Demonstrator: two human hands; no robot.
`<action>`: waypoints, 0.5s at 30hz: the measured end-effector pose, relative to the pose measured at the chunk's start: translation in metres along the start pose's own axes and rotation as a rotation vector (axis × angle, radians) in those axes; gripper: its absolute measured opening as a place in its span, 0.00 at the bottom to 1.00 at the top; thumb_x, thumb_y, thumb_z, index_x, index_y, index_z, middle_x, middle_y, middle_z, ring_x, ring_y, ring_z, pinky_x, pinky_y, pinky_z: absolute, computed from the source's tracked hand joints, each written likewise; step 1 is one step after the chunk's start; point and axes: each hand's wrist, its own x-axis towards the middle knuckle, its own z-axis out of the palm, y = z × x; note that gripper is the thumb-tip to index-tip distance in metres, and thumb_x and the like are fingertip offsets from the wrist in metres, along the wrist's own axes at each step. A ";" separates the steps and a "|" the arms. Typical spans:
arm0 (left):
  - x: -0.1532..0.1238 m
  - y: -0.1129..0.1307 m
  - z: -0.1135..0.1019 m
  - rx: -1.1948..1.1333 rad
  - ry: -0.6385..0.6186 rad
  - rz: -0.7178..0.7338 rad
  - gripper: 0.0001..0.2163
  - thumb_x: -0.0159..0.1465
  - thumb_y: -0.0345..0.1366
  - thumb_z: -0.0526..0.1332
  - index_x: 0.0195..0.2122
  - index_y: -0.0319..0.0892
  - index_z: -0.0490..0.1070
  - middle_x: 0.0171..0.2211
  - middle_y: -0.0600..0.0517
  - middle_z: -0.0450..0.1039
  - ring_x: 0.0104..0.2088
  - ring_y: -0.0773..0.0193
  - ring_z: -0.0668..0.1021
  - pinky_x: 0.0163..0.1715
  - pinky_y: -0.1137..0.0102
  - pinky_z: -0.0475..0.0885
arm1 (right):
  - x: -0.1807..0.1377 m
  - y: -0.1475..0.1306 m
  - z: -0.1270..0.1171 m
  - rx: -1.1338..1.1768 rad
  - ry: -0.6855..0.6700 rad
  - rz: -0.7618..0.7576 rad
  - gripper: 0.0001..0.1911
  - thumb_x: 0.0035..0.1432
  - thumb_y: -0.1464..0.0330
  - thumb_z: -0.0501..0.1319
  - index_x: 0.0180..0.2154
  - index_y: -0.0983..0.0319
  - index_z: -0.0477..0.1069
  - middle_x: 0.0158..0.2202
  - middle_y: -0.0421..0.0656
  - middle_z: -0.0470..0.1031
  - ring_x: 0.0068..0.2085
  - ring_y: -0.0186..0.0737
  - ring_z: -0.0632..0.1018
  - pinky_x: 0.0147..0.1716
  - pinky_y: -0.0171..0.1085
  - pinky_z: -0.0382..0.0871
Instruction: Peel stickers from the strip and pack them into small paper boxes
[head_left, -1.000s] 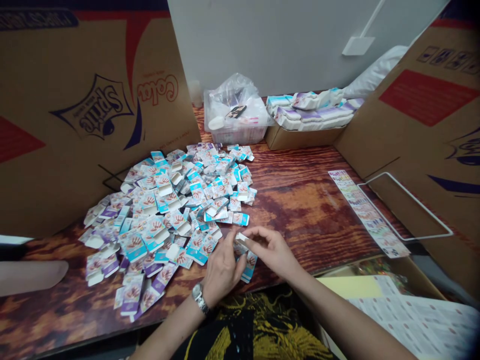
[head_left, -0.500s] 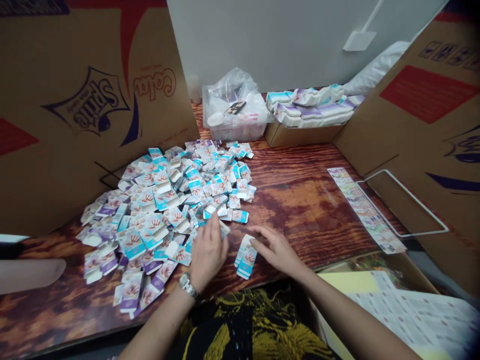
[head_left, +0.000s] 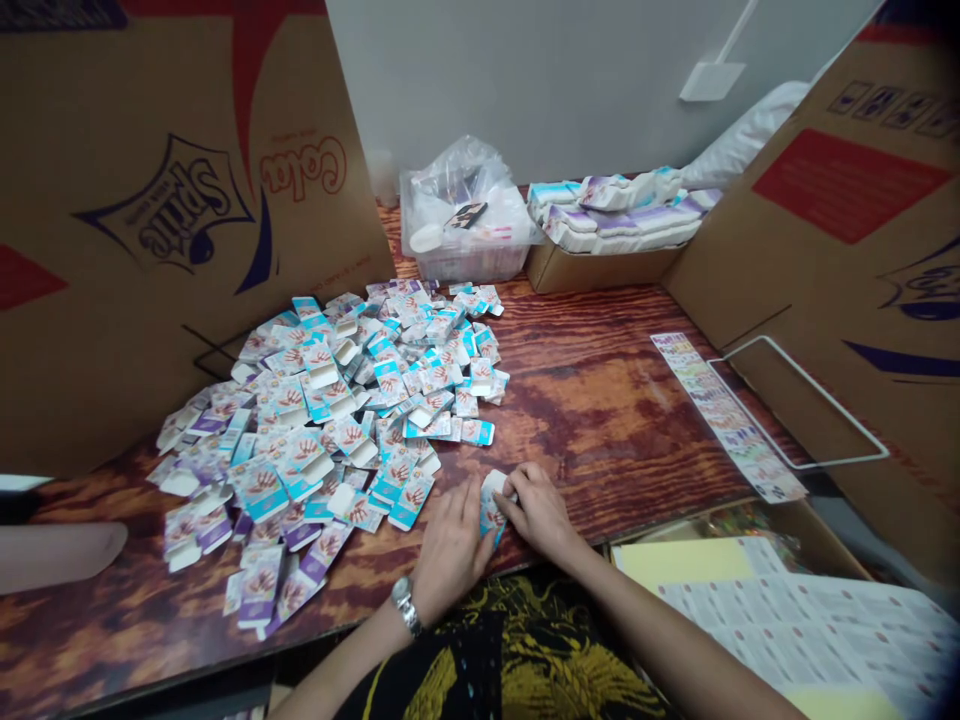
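Note:
A small white-and-blue cardboard box [head_left: 491,512] with a hand picture lies at the table's front edge, between my hands. My left hand [head_left: 452,540], with a metal watch at the wrist, presses along the box's left side, fingers together and thumb on its lower part. At the upper right end, my right hand [head_left: 534,512] pinches the box near its white flap; the fingertips partly hide it. Just left of my hands spreads a big pile of similar small boxes [head_left: 300,400], blue and purple, many with flaps standing open.
Large brown cartons stand left [head_left: 180,330] and right [head_left: 810,270]. At the back are a clear plastic tub [head_left: 472,262] with a bag and a low carton [head_left: 600,272] of packed boxes. A sticker strip [head_left: 727,420] lies right; printed sheets [head_left: 787,630] are below the table edge.
My left hand has left the pile and moved right and down to the small box. My right hand has closed on its upper end. The view has shifted slightly.

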 end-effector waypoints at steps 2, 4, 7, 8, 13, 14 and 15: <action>-0.001 0.002 0.005 0.001 -0.029 -0.013 0.31 0.62 0.40 0.56 0.62 0.31 0.45 0.55 0.34 0.62 0.53 0.49 0.69 0.49 0.56 0.67 | 0.000 -0.003 -0.003 0.182 0.081 -0.032 0.06 0.59 0.69 0.58 0.29 0.62 0.65 0.35 0.43 0.64 0.39 0.40 0.70 0.40 0.36 0.64; 0.002 0.004 0.006 0.013 -0.020 -0.047 0.32 0.62 0.41 0.56 0.62 0.31 0.44 0.54 0.34 0.63 0.52 0.49 0.70 0.47 0.57 0.69 | -0.001 -0.010 -0.007 0.332 0.134 -0.053 0.07 0.59 0.69 0.57 0.29 0.61 0.64 0.35 0.43 0.65 0.39 0.39 0.70 0.39 0.35 0.64; 0.007 0.006 0.001 0.062 0.042 -0.110 0.30 0.62 0.38 0.56 0.61 0.32 0.45 0.48 0.36 0.67 0.47 0.51 0.72 0.43 0.59 0.70 | -0.004 -0.023 -0.017 0.450 0.153 -0.086 0.07 0.59 0.69 0.58 0.29 0.61 0.64 0.38 0.42 0.66 0.40 0.39 0.71 0.40 0.35 0.64; 0.009 0.007 -0.001 0.075 0.064 -0.119 0.29 0.62 0.36 0.55 0.61 0.32 0.46 0.47 0.37 0.68 0.46 0.52 0.73 0.43 0.59 0.70 | -0.005 -0.027 -0.020 0.464 0.149 -0.106 0.07 0.59 0.69 0.58 0.28 0.61 0.64 0.38 0.42 0.67 0.40 0.39 0.71 0.40 0.35 0.64; 0.015 0.005 -0.014 0.082 0.158 -0.072 0.26 0.60 0.34 0.56 0.58 0.33 0.51 0.45 0.39 0.68 0.45 0.53 0.72 0.43 0.61 0.70 | -0.009 -0.035 -0.031 0.373 0.200 -0.220 0.03 0.60 0.69 0.57 0.34 0.60 0.68 0.42 0.45 0.68 0.45 0.42 0.70 0.42 0.37 0.64; 0.015 0.005 -0.016 0.087 0.169 -0.073 0.25 0.61 0.35 0.56 0.58 0.33 0.53 0.45 0.39 0.68 0.44 0.53 0.72 0.43 0.61 0.70 | -0.008 -0.035 -0.031 0.380 0.198 -0.221 0.03 0.60 0.69 0.57 0.36 0.60 0.69 0.43 0.45 0.68 0.46 0.43 0.69 0.43 0.37 0.64; 0.016 0.005 -0.019 0.094 0.174 -0.081 0.24 0.61 0.35 0.56 0.57 0.34 0.54 0.44 0.40 0.68 0.43 0.53 0.72 0.42 0.61 0.70 | -0.007 -0.034 -0.030 0.418 0.179 -0.205 0.04 0.60 0.68 0.57 0.37 0.60 0.69 0.44 0.45 0.69 0.46 0.43 0.70 0.43 0.37 0.64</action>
